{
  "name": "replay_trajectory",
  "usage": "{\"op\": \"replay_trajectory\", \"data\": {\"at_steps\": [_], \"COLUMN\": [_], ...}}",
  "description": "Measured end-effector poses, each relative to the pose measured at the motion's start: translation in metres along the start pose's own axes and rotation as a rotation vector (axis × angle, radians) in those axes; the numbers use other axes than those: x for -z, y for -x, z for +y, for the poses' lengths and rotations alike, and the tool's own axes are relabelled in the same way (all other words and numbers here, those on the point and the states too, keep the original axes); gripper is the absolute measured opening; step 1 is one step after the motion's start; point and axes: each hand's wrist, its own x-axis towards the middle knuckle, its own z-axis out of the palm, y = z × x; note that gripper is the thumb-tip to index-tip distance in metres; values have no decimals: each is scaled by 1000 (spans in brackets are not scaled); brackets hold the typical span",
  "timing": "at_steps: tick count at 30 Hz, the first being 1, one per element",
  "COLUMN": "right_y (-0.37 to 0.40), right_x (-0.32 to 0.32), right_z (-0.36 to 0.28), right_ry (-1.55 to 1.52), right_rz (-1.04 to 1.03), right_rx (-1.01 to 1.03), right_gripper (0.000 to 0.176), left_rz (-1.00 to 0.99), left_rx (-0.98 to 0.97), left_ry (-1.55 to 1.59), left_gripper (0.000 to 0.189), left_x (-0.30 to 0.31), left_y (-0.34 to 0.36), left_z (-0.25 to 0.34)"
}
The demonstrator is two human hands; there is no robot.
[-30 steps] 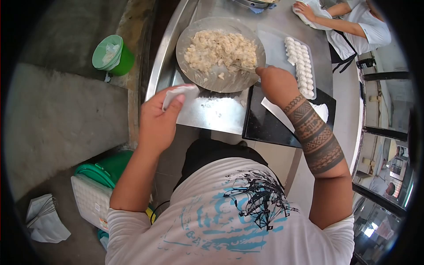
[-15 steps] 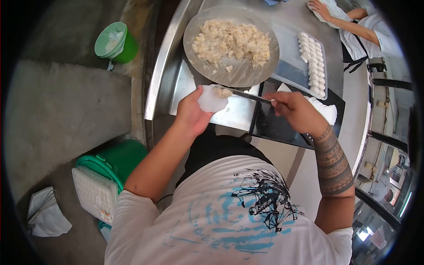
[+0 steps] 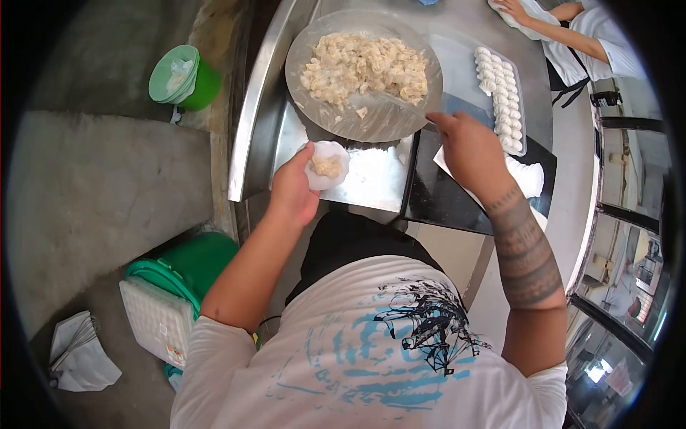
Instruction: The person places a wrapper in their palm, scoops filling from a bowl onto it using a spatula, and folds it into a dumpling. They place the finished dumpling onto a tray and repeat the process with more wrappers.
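My left hand holds a round white dumpling wrapper over the steel ledge. A lump of pale filling sits in the wrapper's middle. In my right hand is the handle of a thin, flat spatula, mostly hidden by the fingers. Its blade reaches into the wide metal bowl, below a large heap of pale, chunky filling. To the right of the bowl, rows of finished white dumplings lie in a clear plastic tray.
White cloth or paper lies on the black board beneath my right hand. A green bucket stands at left; a green lidded bin and white tray are lower left. Another person's arm is at upper right.
My right hand has moved the spatula up from the wrapper into the bowl. Filling now rests in the wrapper, which my left hand has brought slightly left and down, its edges now cupped.
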Motion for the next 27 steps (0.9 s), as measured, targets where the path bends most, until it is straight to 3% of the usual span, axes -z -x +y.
{"op": "replay_trajectory", "data": {"at_steps": [4, 8, 11, 17, 27], "right_y": [-34, -27, -13, 25, 72], "right_x": [-30, -36, -15, 4, 32], "right_z": [2, 11, 9, 5, -17], "right_ry": [69, 32, -130, -508, -141], "right_rz": [-25, -100, -239, -289, 29], "right_rx": [16, 116, 133, 110, 293], "right_gripper": [37, 33, 36, 39, 56], "left_rz": [-85, -35, -11, -111, -177], "left_rx": [-30, -10, 9, 70, 71], "left_ry": [-35, 24, 101, 237, 228], "left_gripper": [36, 36, 39, 45, 53], "left_x": [3, -2, -12, -15, -18], "left_y": [-5, -8, -8, -8, 29], "left_z": [-9, -13, -13, -12, 10]}}
